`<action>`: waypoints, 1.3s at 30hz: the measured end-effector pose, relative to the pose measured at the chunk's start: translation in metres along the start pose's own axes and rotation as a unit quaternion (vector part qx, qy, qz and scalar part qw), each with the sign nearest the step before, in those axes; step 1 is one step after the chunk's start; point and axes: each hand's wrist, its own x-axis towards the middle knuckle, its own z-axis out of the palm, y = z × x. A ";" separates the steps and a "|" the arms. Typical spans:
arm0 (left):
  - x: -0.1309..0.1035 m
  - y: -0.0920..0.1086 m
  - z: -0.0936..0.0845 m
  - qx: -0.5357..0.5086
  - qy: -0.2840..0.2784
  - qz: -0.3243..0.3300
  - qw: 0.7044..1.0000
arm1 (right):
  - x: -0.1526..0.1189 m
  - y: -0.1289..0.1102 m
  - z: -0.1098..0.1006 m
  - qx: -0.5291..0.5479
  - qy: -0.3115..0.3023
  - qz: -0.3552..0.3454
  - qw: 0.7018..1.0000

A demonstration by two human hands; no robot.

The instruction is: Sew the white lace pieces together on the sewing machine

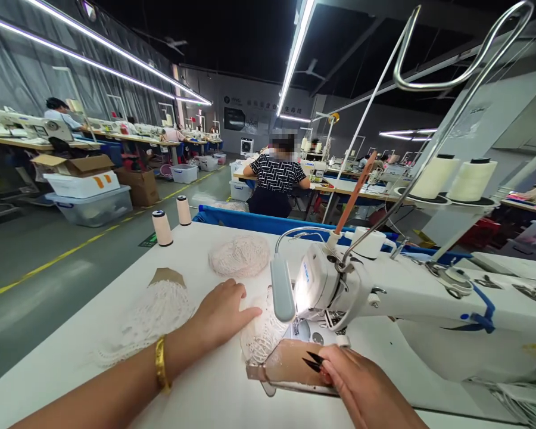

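Observation:
My right hand [357, 381] is closed around a pair of thread snips [313, 361]; the two dark blades point left, slightly apart. Beneath the blades lies a tan flat piece [290, 361] at the sewing machine [326, 280], below its needle area. White lace [263, 333] adjoins that piece on the left, under the lamp's light. My left hand [223, 313] rests over the table with fingers apart, its thumb reaching the lace edge; whether it presses on it I cannot tell. Left of my forearm is another lace piece [156, 313] with a tan end, and behind my hand lies a lace bundle [240, 255].
Two thread cones [162, 228] stand at the table's far left corner. A grey lamp head [282, 289] hangs beside the machine head. Blue cloth [250, 219] runs along the table's back edge. Beyond it a person [277, 179] sits at another machine; plastic bins [92, 205] line the aisle.

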 end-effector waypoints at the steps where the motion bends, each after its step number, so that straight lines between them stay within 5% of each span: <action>1: 0.007 -0.002 0.007 -0.017 -0.005 -0.003 1.000 | 0.009 -0.007 0.001 0.011 -0.013 -0.025 1.000; 8: -0.002 -0.006 0.026 -0.227 -0.062 0.002 0.972 | 0.040 -0.035 0.019 0.136 0.034 -0.034 0.990; 14: -0.035 -0.002 0.027 -0.452 -0.146 -0.049 0.879 | 0.042 -0.040 0.034 0.015 0.185 -0.088 0.979; 19: -0.041 0.007 0.026 -0.438 -0.187 -0.043 0.878 | 0.040 -0.043 0.032 -0.026 0.202 -0.095 0.975; 39: -0.044 0.013 0.024 -0.434 -0.200 -0.046 0.877 | 0.037 -0.043 0.030 -0.014 0.173 -0.080 0.982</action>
